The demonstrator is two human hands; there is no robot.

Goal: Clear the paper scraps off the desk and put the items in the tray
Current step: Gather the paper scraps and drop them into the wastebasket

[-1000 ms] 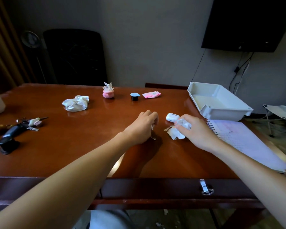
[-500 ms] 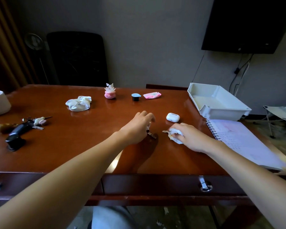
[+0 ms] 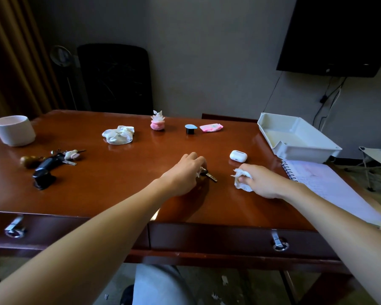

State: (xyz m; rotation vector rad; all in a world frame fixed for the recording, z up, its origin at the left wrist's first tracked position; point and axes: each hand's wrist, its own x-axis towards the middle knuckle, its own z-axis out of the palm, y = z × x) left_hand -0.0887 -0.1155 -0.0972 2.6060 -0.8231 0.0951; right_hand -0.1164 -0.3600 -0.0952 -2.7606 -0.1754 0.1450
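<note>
My right hand (image 3: pixel 262 181) rests on the desk, fingers closed around crumpled white paper scraps (image 3: pixel 240 180). My left hand (image 3: pixel 185 172) is curled on the desk middle, fingertips pinching a small key (image 3: pixel 209 175) with a bit of white paper against it. A white earbud case (image 3: pixel 238 155) lies just beyond my right hand. The white tray (image 3: pixel 304 148) stands empty at the back right. Further back sit a pink packet (image 3: pixel 211 127), a small black cap (image 3: pixel 190 129), a pink toothpick holder (image 3: pixel 157 123) and a crumpled white cloth (image 3: pixel 118 134).
An open spiral notebook (image 3: pixel 330 190) lies at the right edge near the tray. A key bunch with a black fob (image 3: pixel 51 164) and a white cup (image 3: pixel 13 130) are on the left. A black chair (image 3: pixel 114 78) stands behind the desk.
My right hand gathered the paper scraps tighter and drew them slightly toward me. My left hand closed its fingertips onto the key. The view shifted a little downward.
</note>
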